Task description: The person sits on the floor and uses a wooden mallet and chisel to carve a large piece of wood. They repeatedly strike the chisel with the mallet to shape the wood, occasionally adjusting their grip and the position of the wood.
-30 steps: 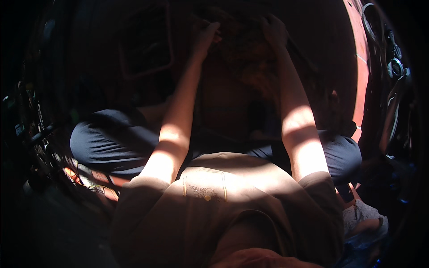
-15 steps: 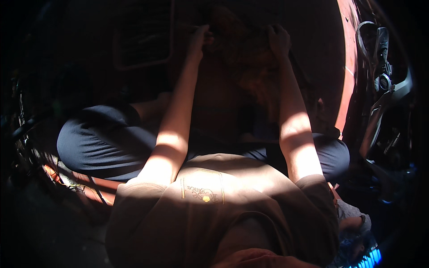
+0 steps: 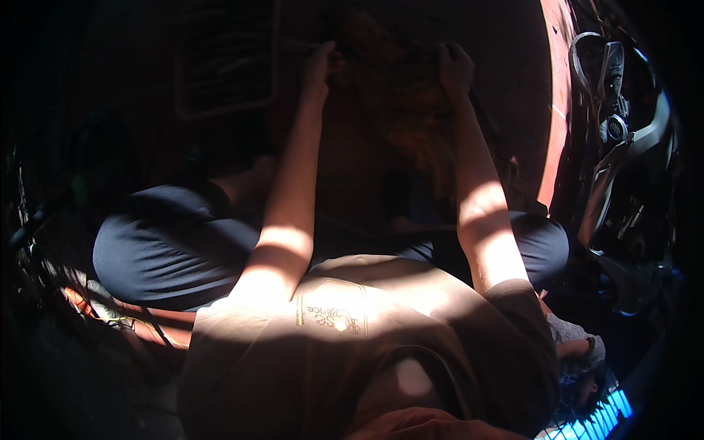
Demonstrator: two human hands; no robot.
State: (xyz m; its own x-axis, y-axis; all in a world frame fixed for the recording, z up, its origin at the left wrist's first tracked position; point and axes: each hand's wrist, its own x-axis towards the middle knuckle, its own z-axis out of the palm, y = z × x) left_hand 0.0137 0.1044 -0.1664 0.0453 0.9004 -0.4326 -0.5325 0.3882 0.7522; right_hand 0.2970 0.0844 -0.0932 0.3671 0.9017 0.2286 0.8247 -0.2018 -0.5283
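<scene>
Both my arms reach forward into deep shade, over crumpled brown-orange material [image 3: 418,136] whose kind is too dark to tell. My left hand [image 3: 320,70] is at its left side, the fingers curled and drawn together; what they hold does not show. On the right edge of the material is my right hand [image 3: 456,70], its fingers bent inward and closed, with their tips lost in shadow. A shallow pinkish-rimmed tray [image 3: 227,111] lies left of my left hand. Long dark stick-like pieces [image 3: 227,55] fill it.
My crossed legs in dark trousers [image 3: 165,242] frame the near side. A sunlit reddish edge [image 3: 555,110] curves along the right. Beyond it is a grey metal and plastic frame [image 3: 614,128]. Another person [image 3: 579,345] shows at the lower right.
The view has shifted slightly, so the tray and the right-hand edge sit further left. Both hands stay at the brown material with nearly the same finger pose.
</scene>
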